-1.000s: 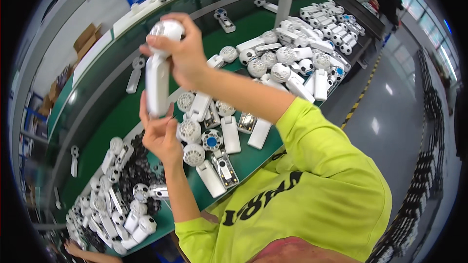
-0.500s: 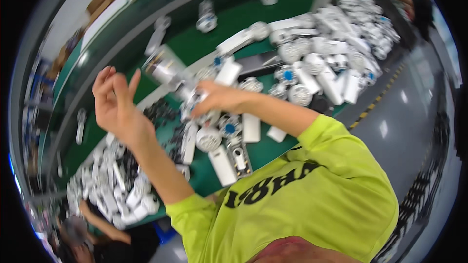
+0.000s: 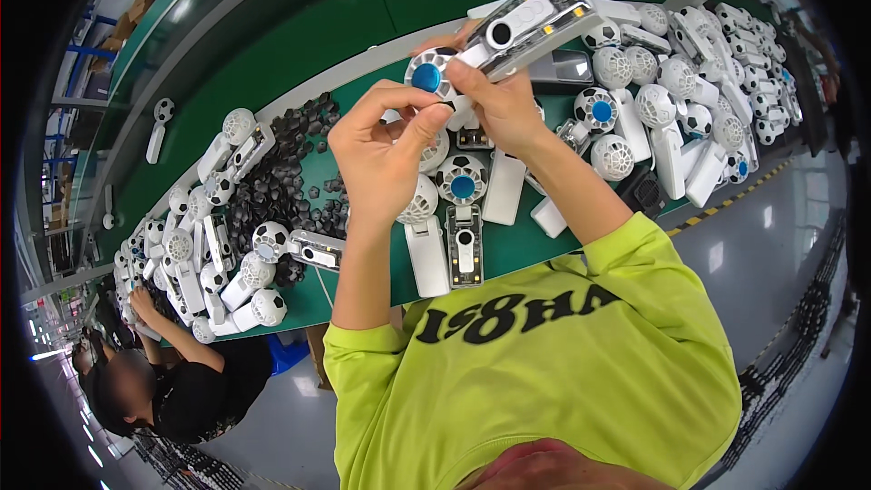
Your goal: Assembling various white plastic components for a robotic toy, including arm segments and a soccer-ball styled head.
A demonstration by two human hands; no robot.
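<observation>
My right hand (image 3: 508, 113) grips a handheld fan (image 3: 531, 18) by the neck, just below its round white head with a football pattern and a blue centre. The clear handle with a white button plate points up and right. Close to the head, my left hand (image 3: 381, 141) has thumb and forefinger pinched on a small black piece (image 3: 446, 106), mostly covered by the fingertips. Below my hands lie more fans, one with a blue centre (image 3: 463, 183) and a clear handle (image 3: 465, 249), beside a white-handled fan (image 3: 426, 254).
Loose black pieces (image 3: 272, 168) are heaped on the green table to the left. Piles of fans lie at the left (image 3: 186, 259) and right (image 3: 676, 95). Beyond a grey rail, a green belt (image 3: 299, 36) carries a few fans. A person (image 3: 181, 381) works at lower left.
My left hand has come right, from spread and raised to pinching beside the fan head. The right hand has moved up and right with the fan, whose handle now points right.
</observation>
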